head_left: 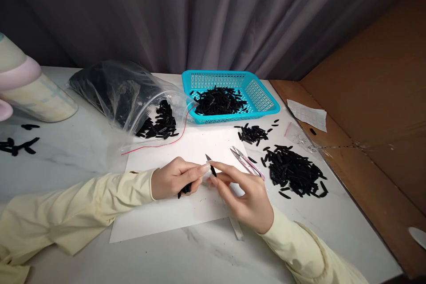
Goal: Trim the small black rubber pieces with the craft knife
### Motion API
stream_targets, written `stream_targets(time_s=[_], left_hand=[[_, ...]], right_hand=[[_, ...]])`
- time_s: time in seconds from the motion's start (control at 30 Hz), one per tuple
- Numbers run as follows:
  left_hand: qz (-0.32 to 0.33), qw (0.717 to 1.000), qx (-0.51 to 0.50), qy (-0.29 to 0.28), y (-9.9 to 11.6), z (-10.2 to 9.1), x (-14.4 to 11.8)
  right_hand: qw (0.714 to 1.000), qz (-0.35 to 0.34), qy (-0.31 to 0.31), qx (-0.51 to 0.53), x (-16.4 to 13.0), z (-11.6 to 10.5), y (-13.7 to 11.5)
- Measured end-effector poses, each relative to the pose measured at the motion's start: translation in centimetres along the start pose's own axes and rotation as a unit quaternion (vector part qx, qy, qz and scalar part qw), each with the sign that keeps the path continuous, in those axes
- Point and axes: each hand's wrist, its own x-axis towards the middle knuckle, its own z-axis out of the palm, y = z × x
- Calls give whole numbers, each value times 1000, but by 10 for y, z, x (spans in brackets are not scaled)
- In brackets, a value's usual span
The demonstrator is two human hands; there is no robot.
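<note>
My left hand (178, 178) is closed, with several small black strips (185, 190) tucked under its curled fingers. Its thumb and forefinger meet the fingertips of my right hand (246, 193). Between the two hands is a narrow black piece (213, 170), pinched by my right fingers. A dark pointed tip (208, 158) sticks up just above it; whether it belongs to the same piece I cannot tell. Both hands are over a white sheet of paper (159, 213). Pink-handled thread snips (246, 162) lie beyond my right hand.
A blue basket (276, 107) holds black strips. Left of it, a clear zip bag (116, 93) spills more. Two piles, a small one (253, 134) and a larger one (296, 172), lie to the right. A pastel tumbler (40, 84) stands left; a cardboard wall (369, 53) rises right.
</note>
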Motion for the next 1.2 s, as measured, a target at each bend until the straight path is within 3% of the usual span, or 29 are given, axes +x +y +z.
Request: stream_targets(time_s=[0.17, 0.33, 0.7, 1.2], left_hand=[[17, 999, 11, 25, -3, -1, 1], [25, 998, 26, 41, -4, -2, 1], [26, 999, 40, 10, 0, -1, 0], [14, 999, 20, -38, -5, -5, -2]], right_hand=[[961, 150, -35, 231, 3, -4, -3], [932, 163, -53, 319, 5, -3, 1], [986, 72, -60, 140, 2, -6, -3], [986, 70, -73, 129, 6, -7, 2]])
